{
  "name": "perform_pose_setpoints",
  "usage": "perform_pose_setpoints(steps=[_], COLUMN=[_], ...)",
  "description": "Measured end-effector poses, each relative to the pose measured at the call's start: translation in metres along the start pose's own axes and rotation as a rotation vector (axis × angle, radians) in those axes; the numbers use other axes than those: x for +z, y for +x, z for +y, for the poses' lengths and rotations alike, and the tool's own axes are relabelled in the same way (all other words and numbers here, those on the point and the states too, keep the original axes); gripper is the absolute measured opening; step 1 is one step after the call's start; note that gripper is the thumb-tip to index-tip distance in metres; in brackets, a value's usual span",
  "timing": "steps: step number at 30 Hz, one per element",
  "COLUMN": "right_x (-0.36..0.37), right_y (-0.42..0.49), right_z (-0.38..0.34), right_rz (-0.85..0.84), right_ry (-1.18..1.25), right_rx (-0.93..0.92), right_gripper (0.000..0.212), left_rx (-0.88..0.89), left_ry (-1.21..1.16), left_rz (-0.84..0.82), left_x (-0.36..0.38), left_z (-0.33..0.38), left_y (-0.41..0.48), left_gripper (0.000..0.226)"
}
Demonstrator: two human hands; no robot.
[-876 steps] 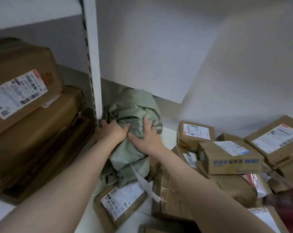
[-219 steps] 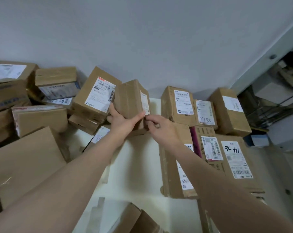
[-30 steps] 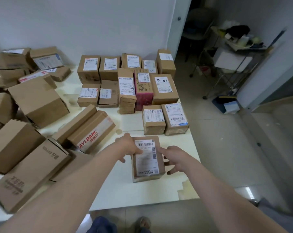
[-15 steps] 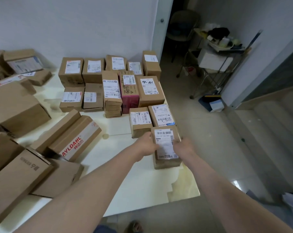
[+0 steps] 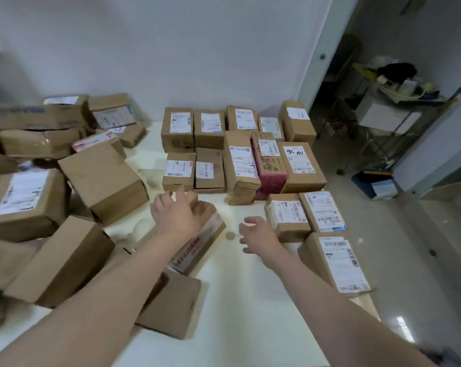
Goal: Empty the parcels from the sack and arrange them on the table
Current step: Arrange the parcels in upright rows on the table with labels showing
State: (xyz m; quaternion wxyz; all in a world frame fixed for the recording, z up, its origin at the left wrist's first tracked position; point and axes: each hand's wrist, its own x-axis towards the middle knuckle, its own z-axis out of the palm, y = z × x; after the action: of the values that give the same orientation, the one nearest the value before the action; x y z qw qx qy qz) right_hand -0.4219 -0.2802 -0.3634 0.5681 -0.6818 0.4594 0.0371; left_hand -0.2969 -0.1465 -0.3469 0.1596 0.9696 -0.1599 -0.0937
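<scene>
A blue box (image 5: 365,177) lies on the glossy tiled floor (image 5: 398,255).

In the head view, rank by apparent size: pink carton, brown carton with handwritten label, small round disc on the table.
Brown carton with handwritten label
pink carton, narrower
small round disc, by far smallest

The long box (image 5: 211,229) bore red letters, half hidden, like "AYLDA". A label (image 5: 297,160) on a brown box (image 5: 304,182) had handwritten "0/- 71".

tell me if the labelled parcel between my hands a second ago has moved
Yes. The labelled parcel has gone right, from the front middle of the table to its right edge, now close in front of the two small labelled parcels.
</scene>
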Motion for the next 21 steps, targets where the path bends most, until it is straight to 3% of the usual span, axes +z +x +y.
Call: perform_pose_setpoints(steps=[2,4,7,13,17,21], right_x=[0.042,0.076,0.110,0.102,0.068,0.055], right_y=[-0.001,-0.003,0.003,0.007,0.004,-0.001], right_z=[-0.012,-0.023,-0.027,-0.006,0.007,0.017], right_rz=[-0.121,-0.197,-0.164,0.054,0.219,0.421], right_ry=[0.065,0.106,0.083,0.272,0.316,0.120], right_rx=[0.070,0.126,0.179,0.260,0.243,0.193], right_gripper=[0.060,0.081,0.098,0.081,0.098,0.068], left_rx=[-0.047,-0.038,0.076,0.142,0.049,0.030], left_ry=[0.062,0.015,-0.143,-0.279,-0.458,-0.409], left_rz=[-0.165,-0.360,-0.464,-0.590,-0.643,-0.670], left_x=[-0.008,-0.012,-0.010,-0.001,0.001,0.010], left_z=[-0.041,-0.072,-0.091,-0.080,-0.071,-0.062], left_y=[0.016,0.024,0.027,0.033,0.034,0.027], left_gripper=[0.071,0.053,0.038,0.024,0.023,0.024])
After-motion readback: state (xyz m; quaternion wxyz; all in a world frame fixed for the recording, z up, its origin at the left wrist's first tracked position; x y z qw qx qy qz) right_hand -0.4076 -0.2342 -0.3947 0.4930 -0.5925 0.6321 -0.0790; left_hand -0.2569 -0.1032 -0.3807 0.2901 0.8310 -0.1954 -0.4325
